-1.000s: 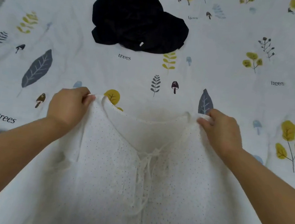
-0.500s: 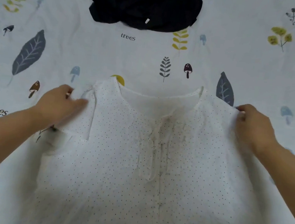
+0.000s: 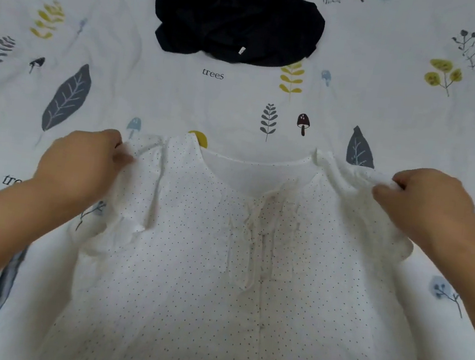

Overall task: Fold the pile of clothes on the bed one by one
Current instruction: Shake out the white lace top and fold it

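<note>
One bed sheet, white cotton printed with leaves and mushrooms, lies under everything. On it, one thin white dotted blouse lies front-up, its neck tie between the two grips. The left hand pinches the ruffled shoulder on its side; the right hand pinches the other. Well beyond both, one crumpled black garment sits heaped.

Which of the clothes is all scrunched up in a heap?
The black garment, bunched up alone farther up the bed. The white dotted top is spread flat, held at the shoulders.
</note>
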`<state>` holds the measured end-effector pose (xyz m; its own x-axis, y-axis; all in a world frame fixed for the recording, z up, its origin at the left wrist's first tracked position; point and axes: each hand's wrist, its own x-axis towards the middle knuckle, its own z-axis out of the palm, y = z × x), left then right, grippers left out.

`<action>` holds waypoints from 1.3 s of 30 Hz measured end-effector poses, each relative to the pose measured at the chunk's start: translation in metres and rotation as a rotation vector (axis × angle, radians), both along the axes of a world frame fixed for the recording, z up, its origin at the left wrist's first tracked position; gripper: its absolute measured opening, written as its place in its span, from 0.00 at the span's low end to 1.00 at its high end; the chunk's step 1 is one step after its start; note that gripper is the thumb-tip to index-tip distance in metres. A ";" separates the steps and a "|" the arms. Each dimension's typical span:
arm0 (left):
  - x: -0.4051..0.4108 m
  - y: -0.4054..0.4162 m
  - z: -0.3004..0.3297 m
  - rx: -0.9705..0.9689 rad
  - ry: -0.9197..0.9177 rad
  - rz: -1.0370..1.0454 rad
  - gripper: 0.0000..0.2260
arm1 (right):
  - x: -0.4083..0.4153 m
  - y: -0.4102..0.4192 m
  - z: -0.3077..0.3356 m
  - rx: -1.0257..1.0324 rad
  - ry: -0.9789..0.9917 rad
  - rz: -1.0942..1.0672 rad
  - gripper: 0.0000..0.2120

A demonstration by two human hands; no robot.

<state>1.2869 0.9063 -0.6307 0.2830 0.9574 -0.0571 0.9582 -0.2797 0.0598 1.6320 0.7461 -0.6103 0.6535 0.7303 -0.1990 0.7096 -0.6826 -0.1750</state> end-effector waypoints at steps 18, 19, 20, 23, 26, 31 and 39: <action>0.040 -0.009 -0.058 -0.310 -0.298 0.153 0.19 | -0.027 0.025 -0.060 -0.062 0.273 -0.099 0.24; 0.044 -0.008 -0.062 -0.323 -0.310 0.146 0.17 | -0.031 0.028 -0.065 -0.078 0.260 -0.117 0.23; 0.049 -0.007 -0.066 -0.311 -0.319 0.136 0.14 | -0.033 0.030 -0.069 -0.061 0.252 -0.113 0.19; 0.058 0.001 -0.068 -0.246 -0.368 0.077 0.16 | -0.034 0.039 -0.077 0.040 0.264 -0.037 0.08; 0.063 0.021 -0.062 -0.090 -0.443 0.044 0.18 | -0.022 0.061 -0.071 0.121 0.187 -0.006 0.13; 0.081 0.060 -0.046 0.145 -0.537 0.164 0.07 | -0.007 0.110 -0.053 0.411 0.191 -0.057 0.06; 0.078 0.010 -0.086 -0.019 -0.009 -0.219 0.28 | -0.053 0.062 -0.096 0.004 -0.201 0.196 0.32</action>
